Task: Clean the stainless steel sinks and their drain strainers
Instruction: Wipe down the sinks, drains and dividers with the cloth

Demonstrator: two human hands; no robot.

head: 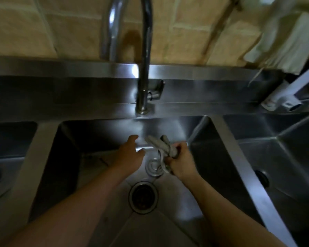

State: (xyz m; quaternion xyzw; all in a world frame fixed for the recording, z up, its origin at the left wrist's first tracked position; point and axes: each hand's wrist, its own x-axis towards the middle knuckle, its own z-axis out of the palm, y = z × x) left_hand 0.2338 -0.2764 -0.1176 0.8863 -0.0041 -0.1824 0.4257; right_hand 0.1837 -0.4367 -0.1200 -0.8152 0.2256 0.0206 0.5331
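head view looks down into the middle basin (pixel 96 139) of a row of stainless steel sinks, both bare forearms reaching in from the bottom edge. right hand (pixel 181 160) is curled tight around a twisted grey cloth (pixel 163 146), whose bunched end sticks up and to the left out of the fist while a paler strip hangs down beside the wrist. left hand (pixel 130 154) hovers just beside it, fingers relaxed and spread, holding nothing, its fingertips near the back wall of the basin. below and between the two hands, a round drain strainer (pixel 152 168) lies loose on the sink floor; it looks tipped on its side, though blur makes that hard to confirm. nearer the camera, the drain opening (pixel 143 196) sits uncovered, dark inside with a shiny ring around it. a tall gooseneck tap (pixel 144 68) rises from the back ledge directly above the basin, its lever (pixel 157 92) pointing right. another basin (pixel 284 154) lies to the right with its own dark drain (pixel 261 177), and a third basin (pixel 5 139) shows at the left edge. beige tiles (pixel 61 29) cover the wall behind. a pale towel (pixel 282 40) hangs at upper right, above a white appliance (pixel 289 93) standing on the ledge.
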